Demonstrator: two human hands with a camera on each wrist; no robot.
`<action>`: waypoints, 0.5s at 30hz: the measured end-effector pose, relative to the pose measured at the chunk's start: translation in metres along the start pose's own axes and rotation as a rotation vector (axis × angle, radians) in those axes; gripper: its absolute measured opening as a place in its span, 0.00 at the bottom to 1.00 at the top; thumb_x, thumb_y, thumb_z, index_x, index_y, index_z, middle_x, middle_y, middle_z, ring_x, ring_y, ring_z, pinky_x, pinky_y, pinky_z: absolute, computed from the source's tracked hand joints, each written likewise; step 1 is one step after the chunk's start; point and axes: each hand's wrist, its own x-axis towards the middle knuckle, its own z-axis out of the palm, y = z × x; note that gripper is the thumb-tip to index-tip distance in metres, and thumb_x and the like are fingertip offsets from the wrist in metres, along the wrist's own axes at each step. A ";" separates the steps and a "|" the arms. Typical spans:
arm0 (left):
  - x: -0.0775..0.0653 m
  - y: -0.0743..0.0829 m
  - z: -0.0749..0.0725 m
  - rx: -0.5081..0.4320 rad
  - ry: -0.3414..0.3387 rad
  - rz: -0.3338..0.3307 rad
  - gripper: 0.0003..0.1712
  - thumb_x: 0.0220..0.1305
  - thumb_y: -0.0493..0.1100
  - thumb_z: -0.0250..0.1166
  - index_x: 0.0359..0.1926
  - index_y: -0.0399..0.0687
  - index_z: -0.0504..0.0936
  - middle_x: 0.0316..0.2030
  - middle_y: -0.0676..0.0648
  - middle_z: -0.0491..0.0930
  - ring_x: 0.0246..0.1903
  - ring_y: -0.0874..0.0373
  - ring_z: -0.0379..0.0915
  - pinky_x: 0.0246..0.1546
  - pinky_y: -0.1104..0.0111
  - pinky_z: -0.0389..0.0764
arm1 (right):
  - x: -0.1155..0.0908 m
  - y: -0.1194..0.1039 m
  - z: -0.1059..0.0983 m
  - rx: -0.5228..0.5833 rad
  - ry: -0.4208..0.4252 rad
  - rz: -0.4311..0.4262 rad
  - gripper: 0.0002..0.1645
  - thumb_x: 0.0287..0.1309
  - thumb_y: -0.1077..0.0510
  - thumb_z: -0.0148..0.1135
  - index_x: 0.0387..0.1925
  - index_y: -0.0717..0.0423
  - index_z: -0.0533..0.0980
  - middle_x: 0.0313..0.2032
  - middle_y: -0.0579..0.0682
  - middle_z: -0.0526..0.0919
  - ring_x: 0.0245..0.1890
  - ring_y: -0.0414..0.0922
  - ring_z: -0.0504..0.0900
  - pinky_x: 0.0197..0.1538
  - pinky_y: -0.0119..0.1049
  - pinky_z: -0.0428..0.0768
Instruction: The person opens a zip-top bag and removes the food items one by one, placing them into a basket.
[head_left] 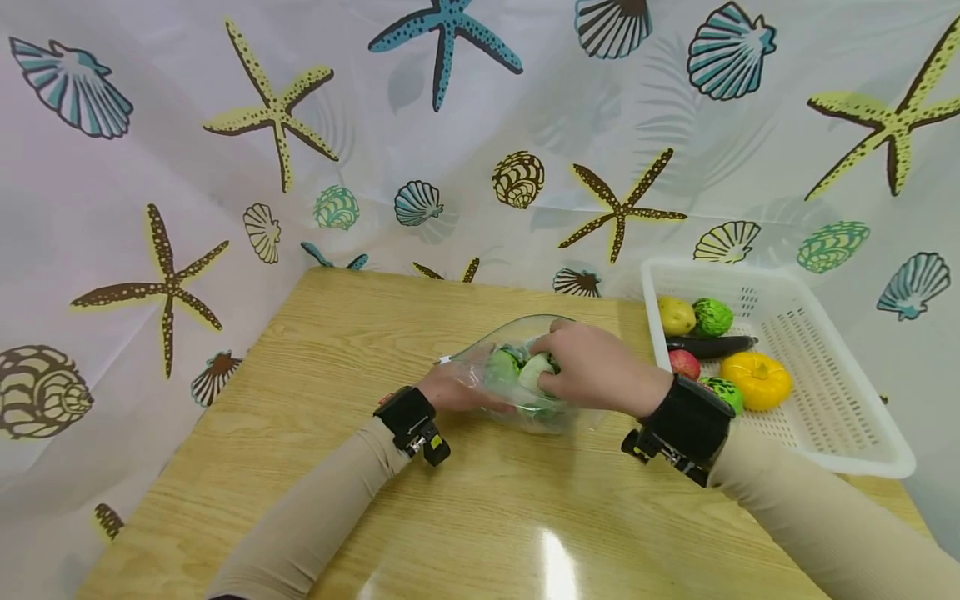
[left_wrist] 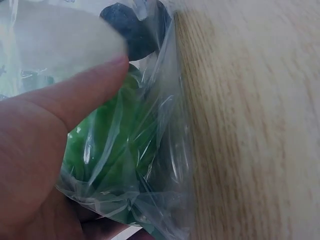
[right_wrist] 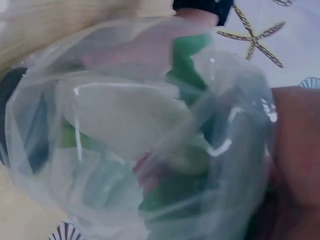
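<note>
A clear zip bag lies over the middle of the wooden table with green vegetables inside. My left hand grips it from the left; in the left wrist view the thumb lies over the bag and other fingers show below. Through the film a bright green vegetable shows. At the bag's mouth my right hand pinches a white-stalked leafy vegetable, pale with dark green leaves. The right wrist view sees it blurred through the plastic, so its exact kind and the fingertips are unclear.
A white plastic basket stands at the right. It holds a yellow pumpkin, an eggplant, a potato, a red fruit and green vegetables. A sheet printed with starfish and shells hangs behind the table.
</note>
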 end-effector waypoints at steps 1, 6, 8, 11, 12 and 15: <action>0.000 0.001 0.000 0.009 0.000 -0.017 0.61 0.44 0.65 0.72 0.71 0.42 0.53 0.63 0.43 0.64 0.55 0.56 0.62 0.56 0.57 0.70 | -0.001 0.001 -0.003 0.014 0.011 0.003 0.21 0.51 0.58 0.59 0.50 0.56 0.80 0.39 0.53 0.78 0.21 0.41 0.64 0.23 0.33 0.61; -0.002 0.004 -0.003 0.042 0.029 0.037 0.56 0.40 0.66 0.73 0.65 0.43 0.63 0.53 0.45 0.72 0.48 0.56 0.68 0.50 0.56 0.74 | -0.009 0.003 -0.024 0.069 0.105 0.027 0.21 0.56 0.56 0.57 0.52 0.57 0.78 0.42 0.52 0.77 0.23 0.41 0.69 0.26 0.35 0.69; -0.003 0.003 -0.003 0.031 0.036 0.039 0.56 0.40 0.66 0.74 0.66 0.44 0.63 0.54 0.45 0.72 0.49 0.56 0.68 0.52 0.56 0.73 | -0.013 0.005 -0.034 0.090 0.165 0.029 0.21 0.58 0.55 0.56 0.53 0.55 0.77 0.44 0.51 0.76 0.26 0.42 0.69 0.29 0.38 0.69; -0.004 0.002 -0.003 0.068 0.051 0.016 0.60 0.39 0.67 0.74 0.68 0.42 0.61 0.58 0.43 0.70 0.52 0.54 0.66 0.54 0.54 0.71 | -0.021 0.009 -0.049 0.129 0.252 0.033 0.21 0.61 0.54 0.53 0.55 0.52 0.76 0.47 0.49 0.76 0.33 0.43 0.68 0.35 0.40 0.69; -0.004 0.002 -0.003 0.094 0.059 0.002 0.61 0.38 0.67 0.73 0.68 0.41 0.61 0.60 0.42 0.69 0.53 0.53 0.66 0.54 0.53 0.71 | -0.024 0.011 -0.053 0.140 0.272 0.036 0.21 0.62 0.54 0.53 0.56 0.51 0.75 0.47 0.49 0.76 0.34 0.43 0.68 0.37 0.41 0.69; -0.005 0.002 -0.003 0.149 0.068 -0.022 0.63 0.38 0.69 0.72 0.69 0.40 0.60 0.63 0.41 0.66 0.56 0.51 0.64 0.56 0.52 0.70 | -0.033 0.016 -0.065 0.183 0.304 0.061 0.20 0.63 0.54 0.53 0.56 0.49 0.76 0.49 0.49 0.76 0.36 0.43 0.70 0.40 0.43 0.70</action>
